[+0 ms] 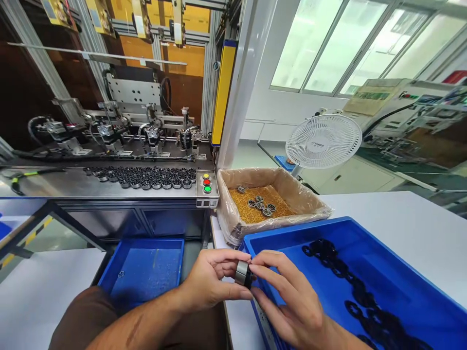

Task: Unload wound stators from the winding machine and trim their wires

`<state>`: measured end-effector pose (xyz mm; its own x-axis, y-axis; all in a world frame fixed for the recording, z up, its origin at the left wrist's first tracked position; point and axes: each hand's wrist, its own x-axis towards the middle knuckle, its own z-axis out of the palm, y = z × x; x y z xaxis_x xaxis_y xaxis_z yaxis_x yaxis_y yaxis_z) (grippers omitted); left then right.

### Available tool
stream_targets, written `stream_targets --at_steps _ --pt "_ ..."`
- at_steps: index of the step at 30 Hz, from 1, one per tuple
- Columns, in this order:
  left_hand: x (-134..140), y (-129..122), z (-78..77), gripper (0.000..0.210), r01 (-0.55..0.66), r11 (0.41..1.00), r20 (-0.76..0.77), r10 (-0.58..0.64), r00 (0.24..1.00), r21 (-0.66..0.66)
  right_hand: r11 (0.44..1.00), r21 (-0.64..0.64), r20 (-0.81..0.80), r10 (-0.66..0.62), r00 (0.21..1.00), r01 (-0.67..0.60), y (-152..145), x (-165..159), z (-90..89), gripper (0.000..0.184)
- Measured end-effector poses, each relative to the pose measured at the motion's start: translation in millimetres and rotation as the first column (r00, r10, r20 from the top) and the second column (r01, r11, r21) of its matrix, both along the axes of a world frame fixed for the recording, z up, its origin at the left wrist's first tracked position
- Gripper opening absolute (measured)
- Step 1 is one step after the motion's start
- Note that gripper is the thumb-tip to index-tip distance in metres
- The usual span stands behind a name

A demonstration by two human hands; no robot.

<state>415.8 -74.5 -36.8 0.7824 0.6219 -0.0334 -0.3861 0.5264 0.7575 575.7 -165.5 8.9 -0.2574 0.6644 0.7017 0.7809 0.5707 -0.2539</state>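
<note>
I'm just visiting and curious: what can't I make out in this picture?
All in the head view:
Held ring: partly hidden by the fingers.
Black pieces: lowest ones cut off by the bottom edge.
Fan lettering: too small to read.
Machine labels: too small and blurred.

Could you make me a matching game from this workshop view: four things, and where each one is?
1. Silver-and-black ring
2. White fan
3. Black spoked discs
4. Red button

A. Inside the large blue bin
B. Between the yellow button and green button
C. Between the left hand and right hand
D. Beyond the plastic-lined box

Pairs: 1-C, 2-D, 3-A, 4-B
</note>
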Motion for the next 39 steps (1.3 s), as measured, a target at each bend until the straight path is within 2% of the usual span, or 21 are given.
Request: stream_targets --at_steps 3,12,18,22,26,27,28,29,30,31,32,34,36,37,39 --pt "-0.3 0.6 -0.7 0.054 0.01 1.0 0.032 -0.01 0.999 -0.012 0.997 0.076 0.073 -0.033 0.997 0.028 1.3 1.5 -4.3 0.03" --pt "0.3 -2.5 2.9 0.056 0.001 0.999 0.033 0.0 0.999 -0.044 0.994 0.106 0.116 -0.032 0.993 0.019 2.9 1.8 -1.6 0.027" --pt "-4.0 1.8 1.7 0.055 0.037 0.999 -0.022 -0.037 0.999 -0.004 0.99 0.14 0.134 0.006 0.991 -0.025 5.1 2.0 4.1 0.022" --pt "-4.6 -0.1 -2.5 0.056 0.045 0.997 -0.059 -0.041 0.997 0.061 0.995 0.098 0.09 0.025 0.996 -0.034 1.6 -1.3 3.2 0.019" --pt "-6.2 -6.8 -2.8 0.05 0.038 0.982 -0.079 -0.024 0.997 0.183 0.995 0.083 0.081 0.045 0.996 -0.051 -0.4 -3.6 -3.0 0.016" --pt "-7.4 -7.6 -2.2 0.047 0.028 0.973 -0.092 -0.007 0.996 0.229 0.999 0.031 0.094 0.035 0.995 -0.038 2.1 -0.2 -2.1 0.016" --pt "-8.7 -7.5 -1.5 0.044 0.02 0.959 -0.114 0.013 0.993 0.282 0.997 -0.077 0.116 -0.023 0.993 0.032 5.8 6.5 0.5 0.018" --pt "-10.1 -6.4 -0.9 0.042 0.009 0.941 -0.144 0.042 0.989 0.339 0.964 -0.212 0.154 -0.128 0.98 0.159 10.4 16.9 4.6 0.021" --pt "-11.3 -4.4 -0.6 0.041 0.001 0.918 -0.177 0.075 0.981 0.396 0.883 -0.348 0.213 -0.254 0.943 0.317 15.2 31.1 9.3 0.023" --pt "-12.2 -1.7 -0.6 0.039 -0.003 0.897 -0.213 0.109 0.971 0.442 0.719 -0.477 0.307 -0.403 0.862 0.506 19.8 48.6 13.7 0.022" --pt "-12.7 1.4 -1.0 0.037 -0.005 0.882 -0.25 0.139 0.958 0.472 0.578 -0.522 0.377 -0.504 0.777 0.627 23.5 68.5 16.7 0.02" --pt "-11.9 7.4 -2.8 0.036 -0.016 0.879 -0.303 0.181 0.936 0.476 0.376 -0.556 0.476 -0.587 0.655 0.741 27.6 110.4 14.1 0.02" --pt "-9.3 11.2 -5.0 0.038 -0.022 0.898 -0.317 0.178 0.932 0.44 0.183 -0.589 0.566 -0.602 0.563 0.787 27.1 146.3 -1.6 0.022" --pt "-7.7 12.0 -6.1 0.041 -0.037 0.904 -0.298 0.18 0.937 0.427 0.111 -0.602 0.599 -0.593 0.539 0.791 25.8 159.7 -13.2 0.026" --pt "-5.3 11.2 -7.3 0.046 -0.075 0.895 -0.244 0.2 0.949 0.44 0.037 -0.615 0.636 -0.568 0.523 0.787 22.8 176.2 -38.0 0.031"
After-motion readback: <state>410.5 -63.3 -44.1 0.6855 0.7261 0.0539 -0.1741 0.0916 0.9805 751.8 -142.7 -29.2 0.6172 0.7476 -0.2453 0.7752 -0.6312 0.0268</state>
